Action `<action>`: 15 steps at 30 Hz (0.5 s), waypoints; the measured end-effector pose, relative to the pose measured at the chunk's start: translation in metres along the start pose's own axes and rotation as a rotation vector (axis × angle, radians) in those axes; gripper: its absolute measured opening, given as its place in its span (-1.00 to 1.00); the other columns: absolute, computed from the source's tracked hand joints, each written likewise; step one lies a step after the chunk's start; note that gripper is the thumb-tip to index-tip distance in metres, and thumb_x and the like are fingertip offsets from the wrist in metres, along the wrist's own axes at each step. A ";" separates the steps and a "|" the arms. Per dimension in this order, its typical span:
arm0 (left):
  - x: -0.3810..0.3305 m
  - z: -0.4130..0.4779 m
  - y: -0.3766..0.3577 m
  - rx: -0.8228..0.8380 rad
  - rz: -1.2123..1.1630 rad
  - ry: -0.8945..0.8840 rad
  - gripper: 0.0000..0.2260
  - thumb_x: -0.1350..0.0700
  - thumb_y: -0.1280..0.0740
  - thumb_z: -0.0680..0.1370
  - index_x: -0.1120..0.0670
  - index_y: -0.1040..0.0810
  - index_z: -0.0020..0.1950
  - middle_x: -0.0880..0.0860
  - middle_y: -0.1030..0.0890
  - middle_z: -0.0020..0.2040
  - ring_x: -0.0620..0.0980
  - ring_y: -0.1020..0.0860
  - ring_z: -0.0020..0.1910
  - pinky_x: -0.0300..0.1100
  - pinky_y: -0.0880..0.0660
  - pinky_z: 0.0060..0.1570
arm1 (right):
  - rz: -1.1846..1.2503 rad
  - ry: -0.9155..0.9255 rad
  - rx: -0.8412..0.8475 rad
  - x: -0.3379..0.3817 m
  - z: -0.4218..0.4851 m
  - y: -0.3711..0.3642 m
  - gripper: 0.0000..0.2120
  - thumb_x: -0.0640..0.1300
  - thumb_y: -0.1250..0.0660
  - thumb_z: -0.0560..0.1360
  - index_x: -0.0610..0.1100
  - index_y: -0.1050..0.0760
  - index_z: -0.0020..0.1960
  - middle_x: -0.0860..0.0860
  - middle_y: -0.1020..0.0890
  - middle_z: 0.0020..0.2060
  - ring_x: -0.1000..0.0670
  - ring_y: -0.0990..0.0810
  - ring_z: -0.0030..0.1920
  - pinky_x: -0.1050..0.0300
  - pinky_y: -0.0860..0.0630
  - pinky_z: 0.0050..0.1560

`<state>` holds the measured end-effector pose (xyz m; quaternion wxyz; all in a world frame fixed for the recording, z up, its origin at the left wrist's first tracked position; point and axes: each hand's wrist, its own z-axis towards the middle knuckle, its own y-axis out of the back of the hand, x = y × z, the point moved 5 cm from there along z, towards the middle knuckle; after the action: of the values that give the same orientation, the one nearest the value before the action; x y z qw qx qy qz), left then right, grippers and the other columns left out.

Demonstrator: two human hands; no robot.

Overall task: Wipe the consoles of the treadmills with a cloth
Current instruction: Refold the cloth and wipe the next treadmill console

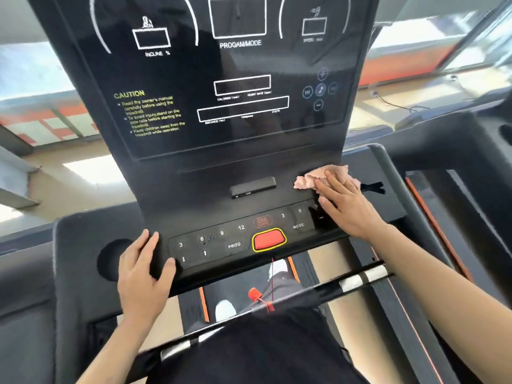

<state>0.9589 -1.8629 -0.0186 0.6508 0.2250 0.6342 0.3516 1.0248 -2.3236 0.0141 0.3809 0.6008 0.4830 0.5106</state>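
Note:
A black treadmill console (238, 189) fills the view, with a dark display panel above and a button strip below. A pink cloth (313, 177) lies crumpled on the console's right side, just above the button strip. My right hand (346, 206) lies flat on the cloth, fingers stretched out and pressing it to the surface. My left hand (141, 270) grips the console's lower left edge, thumb on the button strip, next to a round cup holder (110, 259).
A red stop button (269, 239) with a yellow rim sits mid-strip. A red safety clip (256, 296) on a cord hangs below. A black handlebar with silver sensors (360, 278) crosses in front. A second treadmill's console (457, 139) stands at the right.

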 end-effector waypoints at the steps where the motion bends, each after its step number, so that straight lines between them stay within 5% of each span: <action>1: 0.000 0.000 -0.001 -0.005 0.011 -0.006 -0.41 -0.14 -0.23 0.49 0.16 -0.54 0.43 0.12 -0.49 0.47 0.16 -0.42 0.42 -0.10 -0.24 0.43 | -0.002 -0.049 0.017 -0.003 -0.006 -0.002 -0.49 0.19 -0.03 0.67 0.18 -0.17 0.61 0.03 -0.14 0.64 -0.07 0.04 0.66 -0.19 0.00 0.62; 5: -0.001 -0.002 -0.003 -0.028 0.036 -0.023 -0.41 -0.13 -0.22 0.51 0.15 -0.54 0.44 0.13 -0.49 0.48 0.18 -0.41 0.43 -0.08 -0.24 0.42 | -0.080 -0.264 0.098 -0.010 -0.032 -0.006 -0.44 0.24 -0.05 0.65 0.29 -0.02 0.62 0.09 -0.08 0.65 -0.35 -0.13 0.56 -0.31 -0.19 0.51; 9: 0.001 -0.003 -0.005 -0.045 0.048 -0.041 -0.42 -0.13 -0.22 0.51 0.14 -0.53 0.45 0.14 -0.48 0.49 0.21 -0.41 0.44 0.03 -0.29 0.44 | 0.025 -0.066 -0.030 0.006 -0.054 0.008 -0.32 0.12 -0.15 0.62 0.37 0.15 0.60 0.09 -0.27 0.57 -0.20 -0.42 0.43 -0.21 -0.43 0.34; 13: 0.002 -0.002 -0.006 -0.056 0.056 -0.056 -0.43 -0.11 -0.23 0.51 0.16 -0.53 0.44 0.16 -0.47 0.49 0.22 -0.41 0.43 0.05 -0.27 0.46 | 0.069 0.003 -0.283 -0.004 -0.078 0.036 -0.51 0.14 -0.19 0.62 0.34 -0.22 0.54 0.07 -0.55 0.36 -0.11 -0.61 0.20 -0.15 -0.62 0.08; 15: 0.003 -0.002 -0.006 -0.054 0.052 -0.041 -0.42 -0.12 -0.23 0.51 0.15 -0.53 0.45 0.15 -0.46 0.50 0.21 -0.39 0.45 -0.03 -0.24 0.46 | -0.026 0.139 -0.272 -0.014 -0.082 0.032 -0.51 0.17 -0.18 0.61 0.18 -0.33 0.53 0.02 -0.51 0.44 -0.14 -0.55 0.26 -0.18 -0.59 0.18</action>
<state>0.9581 -1.8651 -0.0252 0.6603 0.2308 0.6047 0.3808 0.9507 -2.3474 0.0565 0.4307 0.5006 0.4425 0.6067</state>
